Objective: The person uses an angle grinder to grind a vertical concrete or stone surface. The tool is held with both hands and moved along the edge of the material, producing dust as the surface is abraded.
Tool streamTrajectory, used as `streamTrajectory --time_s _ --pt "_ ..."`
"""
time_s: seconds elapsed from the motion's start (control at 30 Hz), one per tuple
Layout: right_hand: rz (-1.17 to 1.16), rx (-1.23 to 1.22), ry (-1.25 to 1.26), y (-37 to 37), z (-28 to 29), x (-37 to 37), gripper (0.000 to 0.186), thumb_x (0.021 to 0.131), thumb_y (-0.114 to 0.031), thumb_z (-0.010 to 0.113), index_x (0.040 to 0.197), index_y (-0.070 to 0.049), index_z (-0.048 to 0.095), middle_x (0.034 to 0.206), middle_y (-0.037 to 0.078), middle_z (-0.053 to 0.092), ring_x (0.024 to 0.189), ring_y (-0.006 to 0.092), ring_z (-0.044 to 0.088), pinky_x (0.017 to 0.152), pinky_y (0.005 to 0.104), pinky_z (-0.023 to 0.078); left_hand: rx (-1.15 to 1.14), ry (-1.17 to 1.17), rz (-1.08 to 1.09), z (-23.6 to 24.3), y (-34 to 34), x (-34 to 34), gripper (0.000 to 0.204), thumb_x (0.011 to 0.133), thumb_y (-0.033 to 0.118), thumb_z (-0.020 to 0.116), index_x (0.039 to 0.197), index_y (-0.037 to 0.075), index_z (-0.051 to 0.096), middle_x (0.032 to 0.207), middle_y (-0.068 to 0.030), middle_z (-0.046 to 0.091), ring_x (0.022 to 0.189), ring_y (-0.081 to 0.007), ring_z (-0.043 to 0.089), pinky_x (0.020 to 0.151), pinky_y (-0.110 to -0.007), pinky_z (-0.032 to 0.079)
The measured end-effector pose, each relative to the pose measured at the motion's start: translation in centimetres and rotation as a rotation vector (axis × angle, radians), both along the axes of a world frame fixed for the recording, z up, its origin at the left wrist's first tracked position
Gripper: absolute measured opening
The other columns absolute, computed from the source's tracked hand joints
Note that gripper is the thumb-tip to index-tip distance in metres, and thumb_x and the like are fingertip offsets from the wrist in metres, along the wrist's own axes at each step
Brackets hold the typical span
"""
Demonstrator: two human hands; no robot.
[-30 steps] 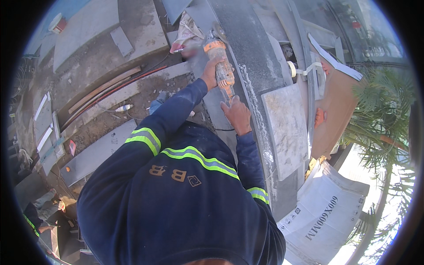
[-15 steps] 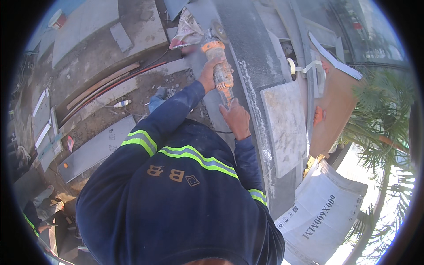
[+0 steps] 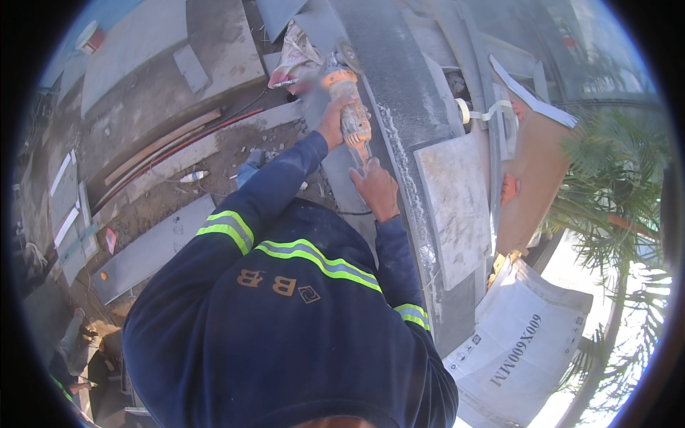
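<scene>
An orange, dust-covered angle grinder [image 3: 352,118] is held in both my hands. My left hand [image 3: 331,123] wraps round the grinder's body below its orange collar. At the rear end, my right hand [image 3: 377,187] is closed on the narrow tail of the tool. The round disc [image 3: 348,55] meets the edge of a long dark grey stone slab [image 3: 399,78], and pale dust hangs around it. White powder lies in a line along the slab's near edge. Whether the disc is spinning I cannot tell.
A light, dusty tile [image 3: 455,207] lies on the slab to the right, near a brown cardboard sheet [image 3: 535,171]. Crumpled plastic [image 3: 294,55] sits left of the disc. Farther left are a small bottle [image 3: 194,176], red rods and a bucket [image 3: 90,37]. Part of another person shows at lower left.
The grinder and both hands sit slightly farther left and higher in view, along with the surroundings. Both hands keep their hold. The person at lower left has shifted.
</scene>
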State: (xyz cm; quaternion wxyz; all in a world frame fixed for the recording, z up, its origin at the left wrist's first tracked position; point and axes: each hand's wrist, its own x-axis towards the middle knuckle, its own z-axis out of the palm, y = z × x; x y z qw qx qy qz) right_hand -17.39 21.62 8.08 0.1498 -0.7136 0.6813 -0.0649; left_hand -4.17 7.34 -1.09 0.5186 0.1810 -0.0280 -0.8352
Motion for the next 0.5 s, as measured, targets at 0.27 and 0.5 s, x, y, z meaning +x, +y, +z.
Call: streamTrajectory --time_s 0.27,0.5 --pt "-0.014 0.044 -0.014 -0.9 0.3 0.2 0.047 0.087 -0.043 0.067 0.094 0.002 0.053 0.082 0.029 0.067 0.081 0.047 0.066 0.07 0.0548 0.05 -0.018 -0.007 0.01 0.7 -0.7 0.1 0.036 0.081 0.026 0.071 0.104 0.005 0.054 0.088 -0.0154 0.063 0.081 -0.0322 0.068 0.069 -0.05 0.058" --pt "-0.034 0.065 0.006 0.3 0.1 -0.1 0.047 0.087 -0.043 0.067 0.093 0.001 0.053 0.08 0.028 0.067 0.08 0.0456 0.066 0.069 0.054 0.051 -0.01 -0.032 0.005 1.5 0.9 0.1 0.038 0.084 0.027 0.067 0.11 0.004 0.054 0.092 -0.0155 0.063 0.086 -0.0312 0.067 0.075 -0.05 0.057"
